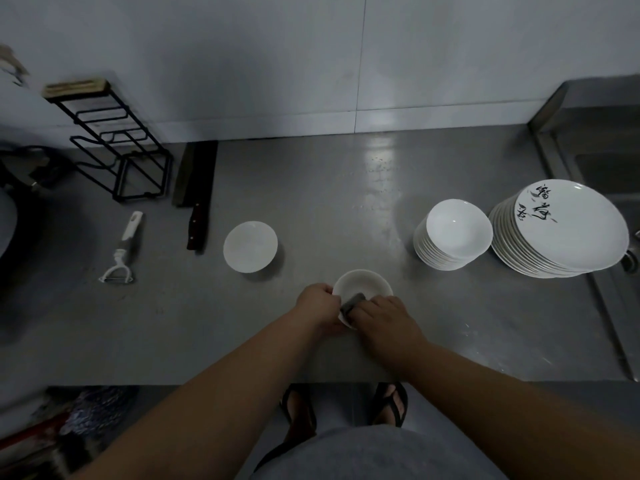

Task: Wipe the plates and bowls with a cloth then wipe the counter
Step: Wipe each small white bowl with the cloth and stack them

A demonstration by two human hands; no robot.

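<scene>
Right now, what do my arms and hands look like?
Your left arm and right arm are bare to the frame's edge, no sleeves. No gloves, watch or bracelet show on left hand or right hand; rings too dim to tell.

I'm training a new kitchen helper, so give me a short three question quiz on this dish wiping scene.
1. True or false: the left hand grips the near bowl while the right hand holds the cloth inside it.
2. What lies left of the knife? A) peeler B) spoon C) sponge
3. Fill in: the stack of plates stands to the ___ of the stack of bowls.
Key: 1 true; 2 A; 3 right.
</scene>
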